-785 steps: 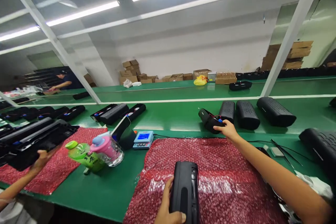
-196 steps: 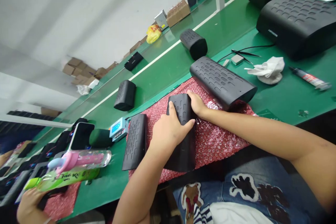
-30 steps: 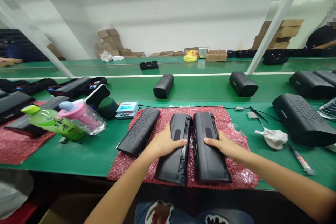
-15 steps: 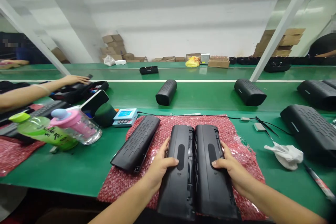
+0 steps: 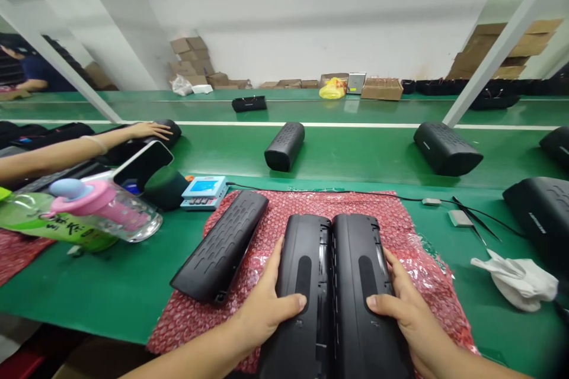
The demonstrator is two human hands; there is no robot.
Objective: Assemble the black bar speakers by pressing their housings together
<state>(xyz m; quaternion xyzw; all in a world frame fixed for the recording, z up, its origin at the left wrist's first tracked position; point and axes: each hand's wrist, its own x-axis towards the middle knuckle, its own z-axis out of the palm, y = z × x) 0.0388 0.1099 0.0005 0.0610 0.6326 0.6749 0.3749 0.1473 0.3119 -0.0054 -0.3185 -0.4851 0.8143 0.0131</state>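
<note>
Two long black plastic speaker housings lie side by side over red bubble wrap [image 5: 413,260], long edges touching or nearly so. My left hand [image 5: 271,302] is closed on the left housing [image 5: 291,337], its thumb on top beside a dark oval inset and its fingers around the outer side. On the right housing [image 5: 355,331], my right hand [image 5: 409,308] grips the same way, thumb near a matching inset. Clips and slots show along each housing's right edge. A third black housing [image 5: 222,243] with a patterned top rests slantwise to the left on the wrap.
Left stand a blue-screened meter [image 5: 204,192], a pink-lidded cup [image 5: 111,207], a green bottle [image 5: 62,219] and a phone [image 5: 144,166]. A co-worker's hand [image 5: 151,130] reaches in there. Right lie tweezers [image 5: 478,222] and white tissue [image 5: 520,278]. Black speakers [image 5: 284,145] sit beyond.
My view has shifted, and both held housings appear slightly lower and closer, still in my hands. At left, the co-worker's hand now rests over a closed black speaker where an open housing with wires showed.
</note>
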